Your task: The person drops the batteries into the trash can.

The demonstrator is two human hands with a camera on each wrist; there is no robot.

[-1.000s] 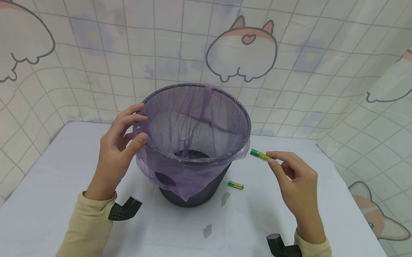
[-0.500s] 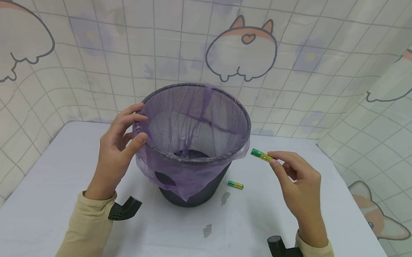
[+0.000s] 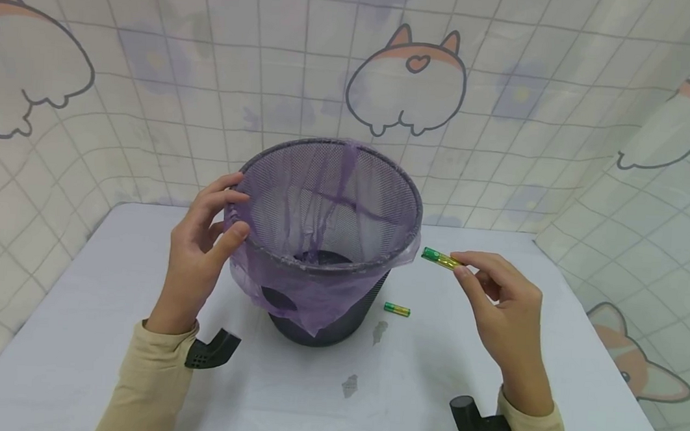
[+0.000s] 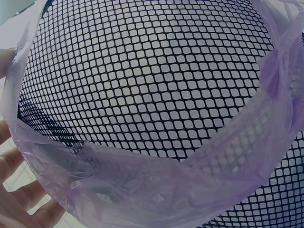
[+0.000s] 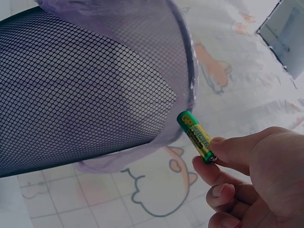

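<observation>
A black mesh trash can [image 3: 364,301] stands on the table in the head view, lined with a translucent purple bag [image 3: 323,299] folded over its rim. My left hand [image 3: 197,247] holds the rim at its left side, bent fingers and thumb against the bag; the left wrist view shows several of those fingers [image 4: 12,161] beside the liner. To the right of the can, outside its opening, my right hand [image 3: 501,302] pinches a green and yellow battery [image 3: 441,258] between thumb and fingers. A second, similar battery [image 3: 397,309] lies on the table by the can's base.
The table [image 3: 277,401] has a white covering, with two small grey patches [image 3: 350,386] near the can. A tiled-pattern curtain with cartoon corgis [image 3: 407,88] encloses the back and sides. Each wrist wears a black camera mount [image 3: 480,423].
My right hand has shifted slightly to the right with the battery. The left hand keeps its place on the can's rim, and the second battery has stayed on the table.
</observation>
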